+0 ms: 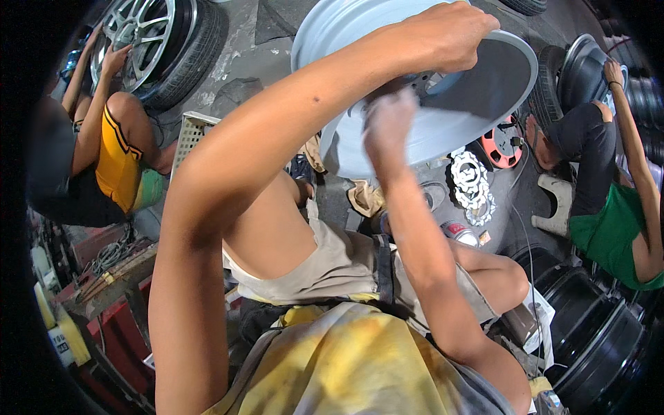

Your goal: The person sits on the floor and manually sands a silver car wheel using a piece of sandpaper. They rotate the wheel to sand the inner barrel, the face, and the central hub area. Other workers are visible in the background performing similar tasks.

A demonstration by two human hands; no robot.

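Smooth, satiny metal on the pale wheel rim (443,138), black rims (591,339) gleaming glossy, tyre (205,62) matt rubber, floor (238,41) rough!

The left hand (456,36) is curled over the edge of a big pale wheel (443,135). The right hand (391,128) is a blur near the middle of it. On the left, a person in yellow shorts (119,159) touches a wheel with a black tyre (199,59). On the right, a person in green (609,232) touches a grey wheel (583,69). Shiny wavy discs (470,181) lie near a red ring (494,152).
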